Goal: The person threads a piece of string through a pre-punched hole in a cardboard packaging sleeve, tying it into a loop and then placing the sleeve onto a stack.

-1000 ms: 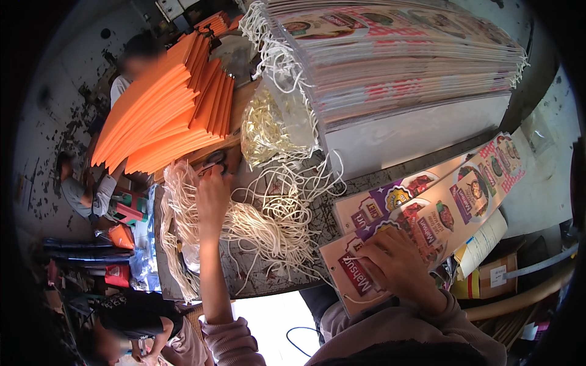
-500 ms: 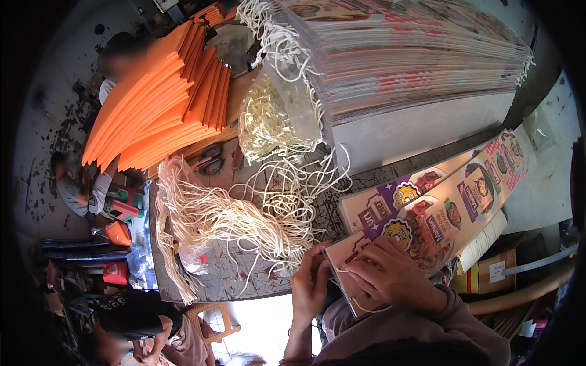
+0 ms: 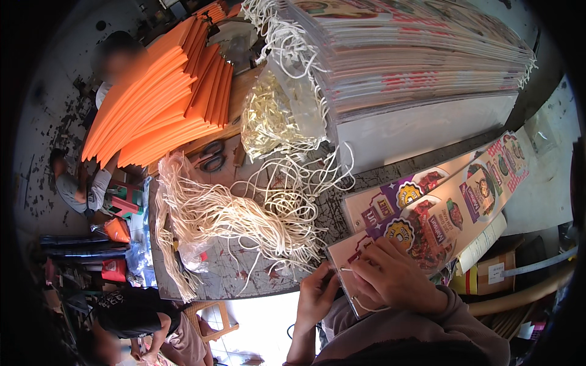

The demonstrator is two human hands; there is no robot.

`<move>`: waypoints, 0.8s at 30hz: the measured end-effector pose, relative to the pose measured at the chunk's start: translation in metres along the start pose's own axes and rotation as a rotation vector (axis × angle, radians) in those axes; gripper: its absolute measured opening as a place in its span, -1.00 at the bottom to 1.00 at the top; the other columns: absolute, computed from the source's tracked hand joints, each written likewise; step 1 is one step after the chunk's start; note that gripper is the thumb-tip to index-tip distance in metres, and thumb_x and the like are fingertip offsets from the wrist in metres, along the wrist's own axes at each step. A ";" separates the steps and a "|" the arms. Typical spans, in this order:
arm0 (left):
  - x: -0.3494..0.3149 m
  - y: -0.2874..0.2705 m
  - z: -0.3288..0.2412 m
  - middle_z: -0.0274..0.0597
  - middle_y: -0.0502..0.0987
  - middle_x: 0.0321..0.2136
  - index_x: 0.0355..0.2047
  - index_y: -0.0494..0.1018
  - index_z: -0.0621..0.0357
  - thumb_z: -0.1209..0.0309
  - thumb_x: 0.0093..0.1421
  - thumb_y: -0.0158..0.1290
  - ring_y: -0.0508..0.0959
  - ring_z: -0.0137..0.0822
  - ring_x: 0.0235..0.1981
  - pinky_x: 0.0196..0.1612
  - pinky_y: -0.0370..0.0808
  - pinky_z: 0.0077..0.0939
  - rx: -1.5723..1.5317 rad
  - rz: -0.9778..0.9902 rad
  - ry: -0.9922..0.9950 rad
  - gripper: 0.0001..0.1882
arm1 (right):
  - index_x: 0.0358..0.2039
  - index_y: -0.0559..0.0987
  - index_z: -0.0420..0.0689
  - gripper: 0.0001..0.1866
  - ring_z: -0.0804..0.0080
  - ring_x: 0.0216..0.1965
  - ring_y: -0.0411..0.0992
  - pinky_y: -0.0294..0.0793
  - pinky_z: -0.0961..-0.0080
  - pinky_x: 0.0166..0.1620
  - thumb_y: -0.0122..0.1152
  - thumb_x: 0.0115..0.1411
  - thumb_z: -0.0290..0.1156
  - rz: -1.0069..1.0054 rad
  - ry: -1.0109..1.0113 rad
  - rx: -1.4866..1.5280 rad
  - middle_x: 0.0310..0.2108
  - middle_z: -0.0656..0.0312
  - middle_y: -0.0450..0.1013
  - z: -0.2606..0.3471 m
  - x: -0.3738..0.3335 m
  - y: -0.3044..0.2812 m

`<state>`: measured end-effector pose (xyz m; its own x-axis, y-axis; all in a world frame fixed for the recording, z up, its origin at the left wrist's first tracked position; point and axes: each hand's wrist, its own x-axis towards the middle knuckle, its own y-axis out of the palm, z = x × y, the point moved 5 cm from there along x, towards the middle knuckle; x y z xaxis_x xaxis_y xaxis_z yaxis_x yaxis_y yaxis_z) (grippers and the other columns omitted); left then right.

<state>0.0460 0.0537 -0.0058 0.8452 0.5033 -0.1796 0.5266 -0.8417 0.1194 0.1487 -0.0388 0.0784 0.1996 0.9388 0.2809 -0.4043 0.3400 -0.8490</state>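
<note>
Left hand [image 3: 317, 294] has come from beside the far-left scissors [image 3: 212, 157] to the left edge of the near-right printed panel [image 3: 441, 224], fingers curled, pinch unclear, joining the right hand [image 3: 395, 276], bent-fingered over it, grip hidden.

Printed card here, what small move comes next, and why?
Perhaps draw the white cord snug: it curves loosely at the near end of the printed card, where your left hand meets the edge and your right hand rests on top.
</note>
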 end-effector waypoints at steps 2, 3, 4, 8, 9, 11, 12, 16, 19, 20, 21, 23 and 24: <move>0.000 0.001 -0.004 -0.31 0.47 -0.44 -0.21 0.39 0.33 0.68 0.15 -0.12 0.36 -0.65 -0.36 -0.31 0.31 -0.76 0.013 -0.001 0.011 -0.80 | -0.32 0.45 -0.13 -0.69 0.24 -0.21 0.27 0.25 0.30 -0.13 0.21 -0.10 -0.29 -0.002 0.010 0.004 -0.37 0.18 0.27 -0.001 0.001 0.002; -0.001 0.001 -0.006 -0.31 0.48 -0.44 -0.21 0.39 0.33 0.68 0.15 -0.12 0.36 -0.64 -0.36 -0.31 0.31 -0.76 0.026 -0.001 0.021 -0.80 | -0.34 0.44 -0.11 -0.72 0.26 -0.23 0.27 0.25 0.31 -0.15 0.20 -0.09 -0.30 -0.015 -0.002 -0.018 -0.39 0.20 0.27 0.000 0.002 0.002; -0.001 0.001 -0.007 -0.31 0.48 -0.44 -0.21 0.39 0.33 0.68 0.15 -0.12 0.36 -0.64 -0.36 -0.31 0.31 -0.76 0.026 -0.002 0.022 -0.80 | -0.36 0.44 -0.09 -0.75 0.29 -0.25 0.28 0.24 0.33 -0.17 0.19 -0.08 -0.30 -0.028 -0.014 -0.039 -0.41 0.22 0.27 0.001 0.003 0.002; -0.001 0.001 -0.005 -0.29 0.49 -0.43 -0.21 0.38 0.32 0.67 0.16 -0.12 0.36 -0.64 -0.35 -0.30 0.31 -0.77 -0.009 -0.005 0.030 -0.81 | -0.39 0.44 -0.07 -0.78 0.34 -0.29 0.29 0.23 0.37 -0.22 0.17 -0.07 -0.30 -0.079 -0.037 -0.081 -0.45 0.26 0.27 0.003 0.007 0.004; -0.001 0.000 -0.004 -0.30 0.49 -0.42 -0.21 0.38 0.32 0.67 0.16 -0.13 0.37 -0.65 -0.34 -0.30 0.31 -0.77 -0.009 -0.003 0.030 -0.81 | -0.39 0.44 -0.06 -0.78 0.34 -0.30 0.29 0.23 0.38 -0.23 0.17 -0.07 -0.29 -0.077 -0.032 -0.107 -0.46 0.27 0.27 0.003 0.007 0.005; 0.000 0.000 -0.001 -0.29 0.50 -0.44 -0.23 0.38 0.32 0.67 0.15 -0.11 0.38 -0.64 -0.36 -0.32 0.32 -0.77 -0.006 -0.012 0.031 -0.82 | -0.40 0.44 -0.06 -0.77 0.35 -0.31 0.29 0.22 0.39 -0.24 0.17 -0.08 -0.28 -0.076 -0.025 -0.134 -0.47 0.28 0.27 0.003 0.008 0.005; 0.000 0.000 0.000 -0.28 0.51 -0.47 -0.24 0.38 0.32 0.66 0.15 -0.10 0.39 -0.64 -0.39 -0.34 0.33 -0.77 -0.002 -0.025 0.030 -0.84 | -0.40 0.44 -0.06 -0.77 0.35 -0.32 0.30 0.22 0.39 -0.24 0.16 -0.05 -0.25 -0.063 -0.024 -0.162 -0.47 0.27 0.28 0.004 0.009 0.006; -0.004 -0.003 -0.008 -0.20 0.55 -0.51 -0.30 0.41 0.31 0.65 0.12 -0.05 0.49 -0.58 -0.45 -0.39 0.41 -0.72 0.245 -0.156 0.072 -0.87 | -0.41 0.45 -0.06 -0.68 0.34 -0.32 0.30 0.21 0.36 -0.23 0.16 0.00 -0.07 -0.083 -0.016 -0.118 -0.45 0.26 0.30 0.000 0.009 0.008; -0.011 -0.019 -0.034 -0.11 0.57 -0.58 -0.38 0.47 0.32 0.65 0.07 0.02 0.61 -0.35 -0.51 -0.45 0.52 -0.58 0.499 -0.486 0.210 -0.91 | -0.43 0.45 -0.07 -0.56 0.32 -0.32 0.30 0.21 0.33 -0.23 0.15 -0.04 0.09 -0.085 -0.024 -0.050 -0.44 0.25 0.30 -0.006 0.009 0.003; -0.015 -0.028 -0.037 -0.11 0.56 -0.61 -0.40 0.46 0.33 0.65 0.06 0.00 0.60 -0.36 -0.54 -0.48 0.51 -0.59 0.491 -0.557 0.204 -0.92 | -0.43 0.45 -0.07 -0.56 0.32 -0.32 0.30 0.21 0.33 -0.23 0.15 -0.04 0.09 -0.087 -0.020 -0.051 -0.44 0.25 0.30 -0.009 0.007 0.003; -0.021 -0.039 -0.039 -0.12 0.55 -0.64 -0.41 0.46 0.35 0.66 0.06 -0.01 0.59 -0.38 -0.57 -0.50 0.50 -0.60 0.486 -0.632 0.198 -0.92 | -0.43 0.45 -0.07 -0.53 0.31 -0.31 0.30 0.21 0.34 -0.23 0.15 -0.07 0.11 -0.094 -0.019 -0.060 -0.44 0.25 0.30 -0.012 0.006 0.004; -0.037 -0.062 -0.042 -0.13 0.54 -0.67 -0.44 0.45 0.36 0.66 0.04 -0.04 0.57 -0.40 -0.63 -0.55 0.49 -0.62 0.473 -0.796 0.288 -0.92 | -0.43 0.45 -0.07 -0.50 0.31 -0.31 0.31 0.21 0.34 -0.23 0.15 -0.09 0.14 -0.097 -0.030 -0.061 -0.43 0.25 0.30 -0.017 0.006 0.006; -0.043 -0.068 -0.045 -0.13 0.53 -0.69 -0.46 0.44 0.37 0.66 0.04 -0.06 0.55 -0.42 -0.65 -0.56 0.47 -0.64 0.508 -0.840 0.312 -0.92 | -0.44 0.44 -0.08 -0.51 0.31 -0.31 0.30 0.21 0.34 -0.23 0.16 -0.09 0.13 -0.107 -0.019 -0.107 -0.43 0.26 0.30 -0.021 0.006 0.003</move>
<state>-0.0221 0.0978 0.0382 0.2464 0.9349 0.2556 0.9193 -0.1419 -0.3671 0.1671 -0.0333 0.0680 0.2186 0.8988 0.3800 -0.2840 0.4312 -0.8564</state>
